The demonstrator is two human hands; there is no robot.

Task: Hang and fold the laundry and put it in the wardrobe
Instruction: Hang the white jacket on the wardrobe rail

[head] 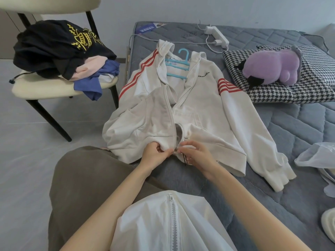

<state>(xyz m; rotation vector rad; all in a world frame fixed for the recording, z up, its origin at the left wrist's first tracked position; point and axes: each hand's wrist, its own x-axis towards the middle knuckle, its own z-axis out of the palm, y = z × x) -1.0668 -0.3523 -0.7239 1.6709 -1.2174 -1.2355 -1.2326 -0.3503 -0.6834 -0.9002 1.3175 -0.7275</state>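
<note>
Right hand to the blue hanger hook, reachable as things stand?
Probably yes, once freed. The right hand pinches the zipper at the white jacket hem; the hanger hook lies bare past the collar, nothing over it, though far across the bed.

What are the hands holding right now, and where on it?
Both hold the white hoodie at its bottom hem: left hand pinches one zipper edge, right hand the other.
</note>
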